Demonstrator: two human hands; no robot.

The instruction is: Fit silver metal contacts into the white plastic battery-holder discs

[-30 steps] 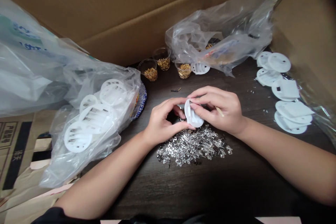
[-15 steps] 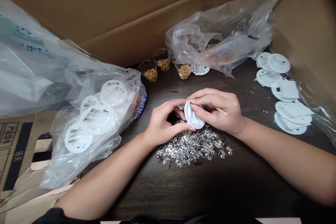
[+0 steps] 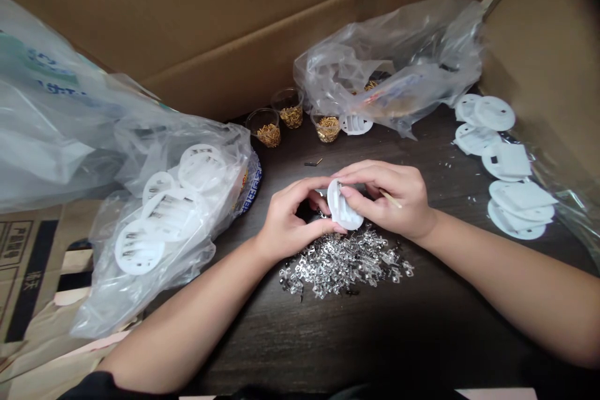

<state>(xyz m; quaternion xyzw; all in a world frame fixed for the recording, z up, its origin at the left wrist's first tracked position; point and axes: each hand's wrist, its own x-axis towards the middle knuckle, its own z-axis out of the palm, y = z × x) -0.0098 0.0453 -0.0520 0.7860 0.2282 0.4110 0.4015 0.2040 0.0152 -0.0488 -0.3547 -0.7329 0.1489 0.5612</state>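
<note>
A round white plastic disc (image 3: 345, 215) with raised ribs and slots is held tilted over the pile. My left hand (image 3: 295, 215) pinches its left and lower edge between thumb and fingers. On the upper right, my right hand (image 3: 391, 194) is closed, its thumb pressed on the disc's face and its fingers behind. A thin pale stick (image 3: 390, 199) pokes out of that same hand. A tiny metal part shows near the thumb tip at the disc's top, too small to name. Below both hands lies a heap of small silvery metal clips (image 3: 342, 262).
Clear cups (image 3: 327, 128) of brass pins stand at the back, near a plastic bag (image 3: 398, 56). White discs (image 3: 506, 159) are stacked at right. More discs (image 3: 140, 247) with metal inserts lie on a bag at left. A cardboard wall (image 3: 210, 19) rises behind the dark table (image 3: 300, 337).
Both hands and the disc stay in nearly the same place. The view has shifted very slightly, and the stick in my right hand has tilted a little.
</note>
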